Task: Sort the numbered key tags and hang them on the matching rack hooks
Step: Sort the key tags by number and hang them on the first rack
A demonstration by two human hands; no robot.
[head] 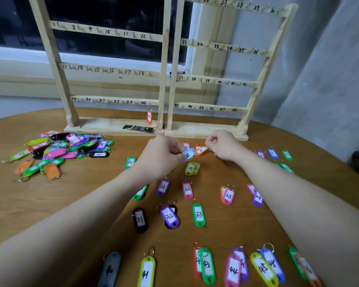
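Observation:
Two wooden racks (pixel 164 83) with numbered hooks stand at the back of the table. One red tag (pixel 149 117) hangs from the lower right hook of the left rack. My left hand (pixel 162 156) pinches a light blue tag (pixel 189 154) just above the table. My right hand (pixel 224 145) pinches the ring end of an orange tag (pixel 201 150) that lies by the right rack's base. Sorted tags lie in rows in front of me, such as the yellow tag 14 (pixel 192 168), the pink tag 22 (pixel 187 190) and the green tag 33 (pixel 199 215).
A heap of unsorted coloured tags (pixel 58 151) lies at the left of the round wooden table (pixel 50 204). A small dark packet (pixel 138 128) rests on the left rack's base. Behind the racks are a window and a grey wall.

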